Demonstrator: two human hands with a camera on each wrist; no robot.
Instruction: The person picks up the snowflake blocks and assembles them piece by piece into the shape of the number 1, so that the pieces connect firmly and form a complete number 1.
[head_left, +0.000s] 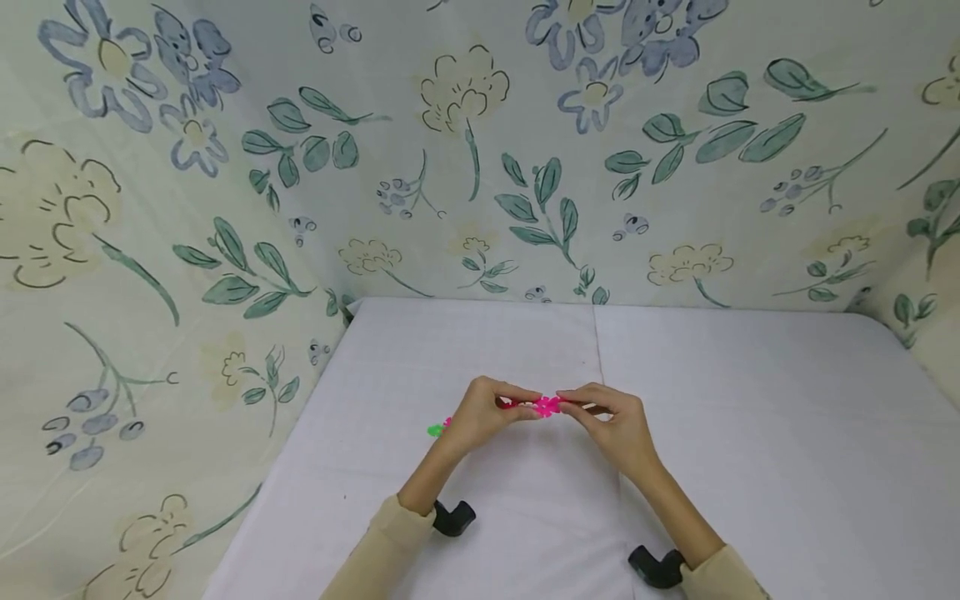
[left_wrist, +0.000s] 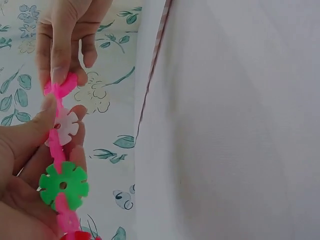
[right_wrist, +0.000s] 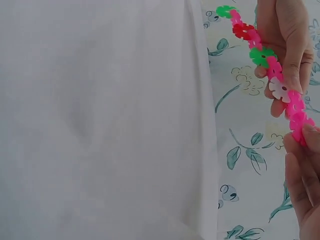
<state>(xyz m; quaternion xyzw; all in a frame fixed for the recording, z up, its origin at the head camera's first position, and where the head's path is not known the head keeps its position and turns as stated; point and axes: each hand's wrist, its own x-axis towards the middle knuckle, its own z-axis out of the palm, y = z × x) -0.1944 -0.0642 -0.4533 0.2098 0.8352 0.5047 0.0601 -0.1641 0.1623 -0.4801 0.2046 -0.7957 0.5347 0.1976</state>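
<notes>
A chain of interlocking plastic snowflake discs stretches between my hands, held up in front of me. My left hand point(head_left: 480, 417) grips the chain between thumb and fingers near its right end. With thumb and fingertips, my right hand point(head_left: 618, 429) pinches the pink snowflake disc point(head_left: 547, 406) at that end. Beside it comes another pink disc, then a white disc point(right_wrist: 278, 90), more pink, and a green disc point(left_wrist: 75, 192). Past the left hand are a red disc point(right_wrist: 243, 32) and a green end disc point(right_wrist: 226, 11). The fingers cover parts of several discs.
A white cloth point(head_left: 750, 433) with a seam covers the table below the hands. Floral fabric point(head_left: 465, 225) hangs behind and at both sides. A black elbow-shaped piece point(head_left: 455, 518) sits at the left wrist, and another black piece point(head_left: 654, 568) at the right wrist.
</notes>
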